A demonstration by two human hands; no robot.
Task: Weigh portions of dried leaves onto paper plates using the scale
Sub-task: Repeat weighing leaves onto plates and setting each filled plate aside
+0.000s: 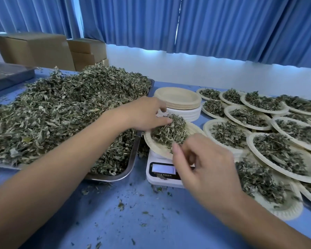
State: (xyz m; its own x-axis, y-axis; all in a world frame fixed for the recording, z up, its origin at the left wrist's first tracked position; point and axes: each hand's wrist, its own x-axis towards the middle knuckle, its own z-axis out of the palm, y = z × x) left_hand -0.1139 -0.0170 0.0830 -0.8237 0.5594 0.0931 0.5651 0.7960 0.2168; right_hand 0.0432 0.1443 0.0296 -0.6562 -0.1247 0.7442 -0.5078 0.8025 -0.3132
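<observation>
Counter carrying all. Tray at left overflowing with leaves. Filled plates crowding right. Scale at centre bearing plate. Left hand fingers grasping portion on it. Right hand fingers curling at plate rim, grasp unclear.

2 bare hands are tending a portion of dried leaves on the scale.
The left hand is pinching the top of the portion, which is lying heaped on a paper plate atop the white scale. The right hand, blurred, is curling its fingers at the portion's near edge. A steel tray of loose leaves is sitting just left of the scale, and filled plates are overlapping at the right.
</observation>
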